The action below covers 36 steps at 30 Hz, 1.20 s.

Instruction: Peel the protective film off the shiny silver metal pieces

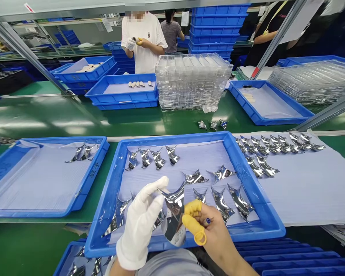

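Note:
In front of me my left hand (142, 220), in a white glove, grips a shiny chrome part (174, 209) with pointed corners by its left side. On the part's right edge, the thumb and forefinger of my right hand (202, 222) press; both wear yellow finger cots. A dark pen-like stick with a blue end (207, 221) pokes out from the curled fingers of that hand. Both hands are above a blue tray (248, 191) lined with white sheet, where several similar chrome parts (222, 203) lie. A few of those parts are partly hidden behind my gloved hand.
Left stands another blue tray (71, 205) with a few chrome parts. Rows of them lie on a white sheet (307, 188) at right. Beyond are three small chrome pieces (212, 125), stacked clear plastic trays (192, 82) and more blue trays (123, 103). A person (143, 38) works opposite.

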Tool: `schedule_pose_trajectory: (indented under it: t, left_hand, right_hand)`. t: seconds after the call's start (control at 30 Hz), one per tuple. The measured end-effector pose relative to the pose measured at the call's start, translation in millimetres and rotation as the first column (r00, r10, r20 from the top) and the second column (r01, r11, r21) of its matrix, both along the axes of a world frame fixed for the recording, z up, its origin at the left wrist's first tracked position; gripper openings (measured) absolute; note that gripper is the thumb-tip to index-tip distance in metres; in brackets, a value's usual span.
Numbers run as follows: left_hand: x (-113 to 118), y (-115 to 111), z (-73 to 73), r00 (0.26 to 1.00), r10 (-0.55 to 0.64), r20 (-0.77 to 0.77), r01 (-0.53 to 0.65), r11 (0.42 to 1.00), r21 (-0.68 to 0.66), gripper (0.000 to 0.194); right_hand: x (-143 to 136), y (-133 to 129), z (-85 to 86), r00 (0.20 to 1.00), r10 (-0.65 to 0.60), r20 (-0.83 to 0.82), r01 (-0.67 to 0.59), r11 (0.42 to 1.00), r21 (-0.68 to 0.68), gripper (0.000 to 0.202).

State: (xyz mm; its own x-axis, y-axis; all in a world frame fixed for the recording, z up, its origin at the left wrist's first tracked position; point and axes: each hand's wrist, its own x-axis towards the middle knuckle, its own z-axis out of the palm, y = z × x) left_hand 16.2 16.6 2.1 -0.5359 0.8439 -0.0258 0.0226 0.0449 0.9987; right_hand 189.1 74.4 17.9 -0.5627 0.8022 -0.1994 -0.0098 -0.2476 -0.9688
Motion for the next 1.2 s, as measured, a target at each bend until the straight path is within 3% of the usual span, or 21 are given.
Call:
schedule_pose_trajectory:
  t: [0.13,0.27,0.37,0.43,0.5,0.57,0.63,0.7,0.8,0.9,1.03,1.1,1.2]
  left_hand:
    - [3,5,2.1,0.999,0.031,0.011,-0.03,0.999,-0.027,0.05]
    - [4,7,1.0,0.994,0.109,-0.015,-0.109,0.993,-0.051,0.032]
    - [4,9,-1.1,0.989,0.146,-0.037,-0.148,0.987,-0.065,0.03]
    - [5,9,-2.1,0.988,0.151,-0.004,-0.151,0.986,-0.075,0.033]
    - [5,7,-2.5,0.987,0.155,0.038,-0.152,0.986,-0.075,0.033]
    - [6,4,-2.1,0.987,0.15,0.049,-0.147,0.987,-0.061,0.028]
    - [6,0,-1.0,0.993,0.119,0.011,-0.119,0.993,-0.008,0.02]
    - [6,-4,0.6,0.995,0.071,-0.065,-0.065,0.994,0.091,0.022]
    - [5,-8,4.1,0.98,0.009,-0.197,0.036,0.974,0.226,0.037]
    - [5,-9,8.4,0.955,0.0,-0.296,0.087,0.955,0.282,0.043]
    - [5,-11,14.8,0.899,0.034,-0.436,0.13,0.931,0.341,0.041]
    - [6,-11,18.5,0.852,0.026,-0.524,0.186,0.919,0.349,0.043]
    - [6,-13,24.1,0.784,-0.015,-0.621,0.276,0.904,0.327,0.048]
  right_hand:
    - [1,1,3.2,1.0,0.018,-0.01,-0.018,0.998,-0.062,0.026]
    - [1,2,8.7,0.998,0.046,-0.047,-0.05,0.995,-0.086,0.026]
    - [0,1,8.8,0.998,0.048,-0.044,-0.052,0.995,-0.084,0.025]
    - [-1,-1,7.3,0.999,0.029,-0.017,-0.03,0.999,-0.02,0.023]
    - [0,-3,5.2,1.0,-0.018,0.022,0.014,0.988,0.152,0.022]
    - [2,-5,2.3,0.997,-0.074,0.036,0.052,0.908,0.417,0.02]
    - [5,-5,-1.5,0.994,-0.109,0.028,0.063,0.743,0.666,0.015]
    - [9,-5,-6.0,0.99,-0.139,0.03,0.054,0.561,0.826,0.015]
    - [13,-4,-12.3,0.984,-0.173,0.029,0.037,0.364,0.931,0.017]
    - [15,-2,-17.5,0.985,-0.171,0.015,0.035,0.285,0.958,0.023]
    - [11,0,-23.6,0.981,-0.192,0.032,0.03,0.313,0.949,0.027]
    - [7,2,-26.3,0.982,-0.186,0.029,0.045,0.377,0.925,0.026]
    - [0,3,-29.2,0.991,-0.133,0.006,0.065,0.523,0.85,0.023]
